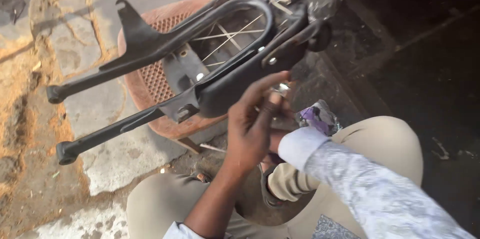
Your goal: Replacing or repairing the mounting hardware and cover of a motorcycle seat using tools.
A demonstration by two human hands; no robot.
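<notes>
The black metal frame [200, 54] lies tilted across a brown stool [150, 76], its two long arms running out toward 8 o'clock. The left hand [252, 124] rises from 6 o'clock with fingers curled loosely at the frame's lower edge, beside a small shiny part [282, 88]. The right hand [285, 119] is mostly hidden behind the left; I cannot tell its grip. It seems wise to steady the frame against the stool, keep the small part pinched firmly, and work close to the bracket [272, 60] at 12 o'clock.
</notes>
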